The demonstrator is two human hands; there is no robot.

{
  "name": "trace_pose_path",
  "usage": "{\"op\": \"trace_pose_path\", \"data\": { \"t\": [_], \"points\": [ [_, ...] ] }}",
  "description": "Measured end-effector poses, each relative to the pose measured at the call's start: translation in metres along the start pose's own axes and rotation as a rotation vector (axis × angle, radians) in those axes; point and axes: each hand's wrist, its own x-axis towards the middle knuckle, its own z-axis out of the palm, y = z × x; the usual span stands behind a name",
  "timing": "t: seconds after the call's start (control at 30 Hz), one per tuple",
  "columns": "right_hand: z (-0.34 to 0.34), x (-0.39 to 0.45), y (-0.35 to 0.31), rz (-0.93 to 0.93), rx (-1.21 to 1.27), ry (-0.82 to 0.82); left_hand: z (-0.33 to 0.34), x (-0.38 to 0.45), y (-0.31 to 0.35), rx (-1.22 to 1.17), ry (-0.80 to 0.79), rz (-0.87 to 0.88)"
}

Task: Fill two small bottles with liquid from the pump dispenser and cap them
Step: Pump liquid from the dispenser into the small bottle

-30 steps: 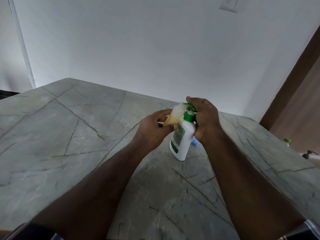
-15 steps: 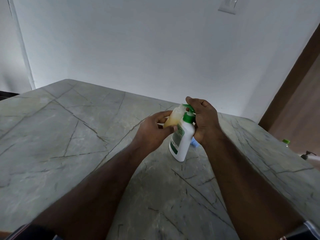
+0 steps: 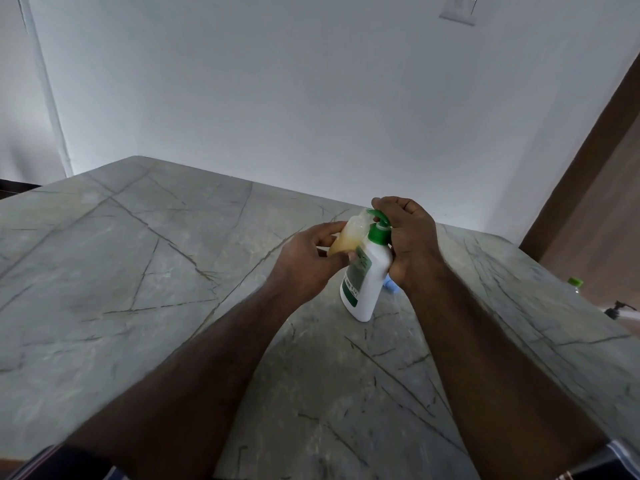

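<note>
A small clear bottle (image 3: 347,236), partly filled with yellowish liquid, is tilting with its mouth up under the green spout of the pump dispenser (image 3: 366,271). The left hand (image 3: 308,261) is holding it, the fingers curling round its lower half from the left and a fingertip pressing against its near side; the bottle's upper part is sticking out above those fingers. The white dispenser is standing on the stone table (image 3: 145,271), leaning slightly, touching the small bottle on its left. The right hand (image 3: 408,237) is wrapping round the dispenser from the right, its fingers bending over the green pump head and its palm lying against the neck. Something small and blue (image 3: 390,284) is peeking out just behind the dispenser's base, under the right wrist. A white wall (image 3: 277,98) is rising beyond the table.
</note>
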Motion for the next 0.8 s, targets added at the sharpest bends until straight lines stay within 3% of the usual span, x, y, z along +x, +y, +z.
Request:
{"op": "trace_pose_path", "data": {
  "t": [0.8],
  "points": [
    [0.0019, -0.0024, -0.0026, 0.017, 0.018, -0.003, 0.0021, 0.0014, 0.0009, -0.045, -0.009, -0.019]
  ]
}}
